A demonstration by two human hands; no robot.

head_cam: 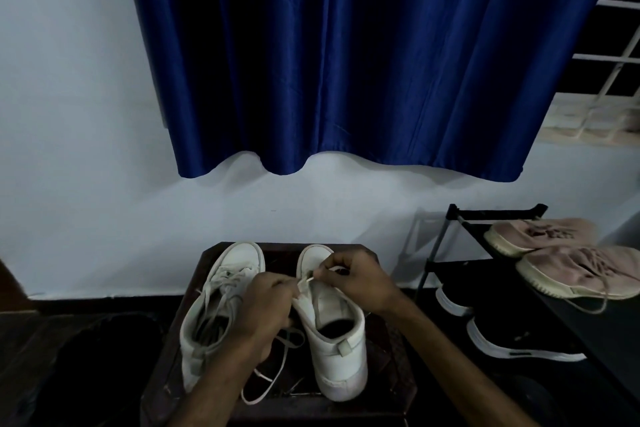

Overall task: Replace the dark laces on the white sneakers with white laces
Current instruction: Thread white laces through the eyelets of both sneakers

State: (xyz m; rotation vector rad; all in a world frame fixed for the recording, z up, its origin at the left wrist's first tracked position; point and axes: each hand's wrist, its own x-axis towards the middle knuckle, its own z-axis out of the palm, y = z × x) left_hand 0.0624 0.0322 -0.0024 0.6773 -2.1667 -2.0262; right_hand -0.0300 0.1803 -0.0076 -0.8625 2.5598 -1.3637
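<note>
Currently both sneakers stand on the dark wooden counter (384,340), toes pointing away from me. Landmark: the right sneaker (339,350).

- Left sneaker (207,315): just left of the landmark, not touching it. Pale laces are loosely threaded, with slack ends trailing over its collar.
- White lace (306,279): a short strand stretched over the landmark's front eyelets, between my two hands.
- Right grip (353,274): above the landmark's toe end, thumb and forefinger pressed together on the far end of that strand.
- Left grip (266,302): at the landmark's left eyelet edge, fingers curled, pinching the near end of the same strand.
- Greyish lace loop (292,340): on the counter just left of the landmark's heel. The light is too dim to fix its colour.
- Shoe rack (460,215): right of the landmark, carrying pink shoes (540,236) above and black shoes (519,343) below.
- Blue curtain (346,62): beyond the landmark, hanging on the wall.
</note>
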